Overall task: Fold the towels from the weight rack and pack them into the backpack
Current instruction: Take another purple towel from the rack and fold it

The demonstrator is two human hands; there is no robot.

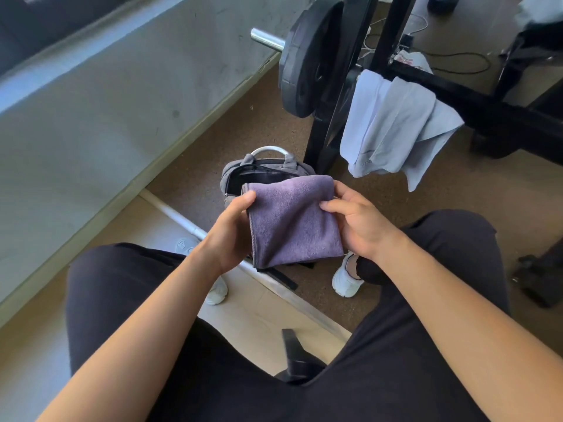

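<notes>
A folded purple terry towel [292,220] was held above the knees. It was gripped at its left edge by the left hand [231,233], thumb on top and fingers hidden beneath the cloth, and pinched at its right edge by the curled fingers of the right hand [356,220]. The open grey fabric backpack [226,178] on the floor below was largely covered by that towel, its interior too dark to be made out. A pale blue towel [393,126] was draped over a bar of the black steel weight rack [451,91]; a small dark mark near its lower hem could not be read.
</notes>
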